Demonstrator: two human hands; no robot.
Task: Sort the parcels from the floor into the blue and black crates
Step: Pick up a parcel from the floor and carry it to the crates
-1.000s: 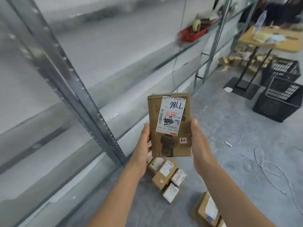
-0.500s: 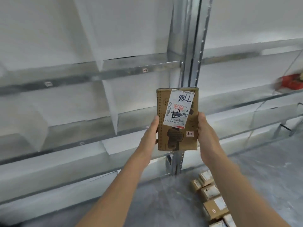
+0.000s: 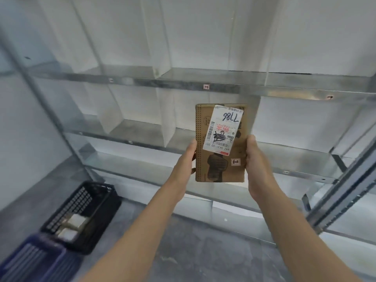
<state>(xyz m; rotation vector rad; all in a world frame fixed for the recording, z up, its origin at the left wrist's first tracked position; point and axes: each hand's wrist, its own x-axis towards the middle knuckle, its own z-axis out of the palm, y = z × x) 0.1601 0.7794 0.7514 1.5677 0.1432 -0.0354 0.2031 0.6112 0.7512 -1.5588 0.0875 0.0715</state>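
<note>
Down at the bottom-left corner of the head view sits the blue crate [image 3: 34, 259], blurred, its contents impossible to make out. Touching its far side on the grey floor [image 3: 203, 261] is the black crate [image 3: 81, 216], with two pale boxes [image 3: 71, 226] lying inside. Both bare forearms reach up the middle, and between them is the parcel [image 3: 220, 169], a flat brown cardboard pack held upright in the air, well apart from both crates and up to their right. The left hand [image 3: 186, 159] grips its left edge, thumb on the front near the dotted strip and fingers curled behind. The right hand [image 3: 257, 165] clamps the right edge, thumb up the side, its other fingers hidden behind the card. The white shipping label [image 3: 222, 129] is upside down to the camera: handwritten blue digits that look like "7786", barcodes, red characters too smeared to read under a black scribble, and a printed line close to "642 H431-00 051". A small white sticker [image 3: 235, 162] with a red mark sits at the lower right of the parcel's face. Beyond stands the metal shelving rack [image 3: 254, 90], split by white dividers [image 3: 168, 121], with a similar small tag [image 3: 206, 86] on the front edge of a shelf, and a white wall [image 3: 203, 27] behind.
</note>
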